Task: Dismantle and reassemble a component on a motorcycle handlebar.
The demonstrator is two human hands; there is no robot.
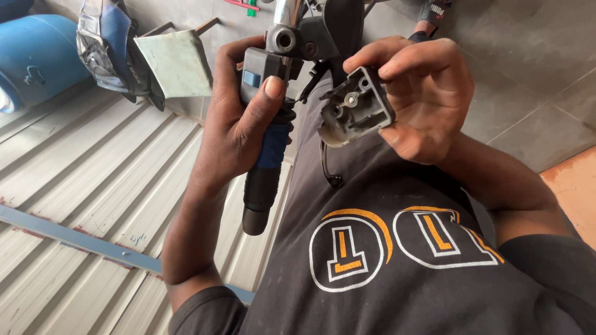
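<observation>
Head camera, looking down: a dark T-shirt point(385, 260) with an orange-and-white printed design fills the near frame. Above it, the left hand point(239, 127) is wrapped tight around a black-and-blue handlebar grip point(264, 180), thumb pressed on the grey switch housing point(264, 71) at its top. Just beside it, the right hand point(428, 99) pinches a grey plastic housing cover point(355, 108), its hollow inner face with screw posts turned toward the camera; a thin black cable point(328, 167) hangs below. Beyond, a chrome handlebar end point(285, 28) rises. Corrugated metal sheeting point(81, 186) lies at left, a blue barrel point(37, 56) farther off, grey tiled floor point(528, 74) at right.
</observation>
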